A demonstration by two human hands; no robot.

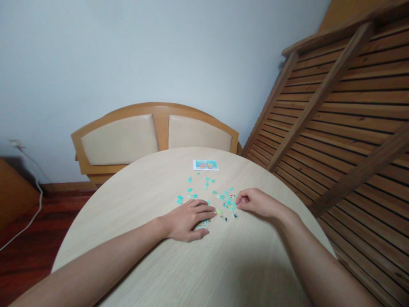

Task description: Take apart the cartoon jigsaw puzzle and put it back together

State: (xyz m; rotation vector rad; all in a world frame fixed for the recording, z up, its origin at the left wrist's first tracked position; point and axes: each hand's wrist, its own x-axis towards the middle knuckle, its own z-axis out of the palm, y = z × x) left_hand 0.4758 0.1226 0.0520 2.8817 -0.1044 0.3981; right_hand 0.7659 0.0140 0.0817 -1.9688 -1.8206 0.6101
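My left hand (190, 218) lies palm down on the table with its fingers stretched out. It partly covers a patch of jigsaw pieces (203, 223), which shows between thumb and fingers; how far they are joined is hidden. My right hand (257, 202) is at the right edge of a scatter of small turquoise jigsaw pieces (228, 201), its fingers curled into a pinch. Whatever may be between those fingertips is too small to make out. Yellow pieces (218, 212) and a dark piece (235, 215) lie between the two hands.
A picture sheet (206, 165) in turquoise, pink and yellow lies beyond the pieces on the round wooden table (143, 187). Behind the table stands a padded headboard (123, 138) against the wall. A slatted wooden frame (332, 106) leans at the right. A white cable (40, 196) hangs at left.
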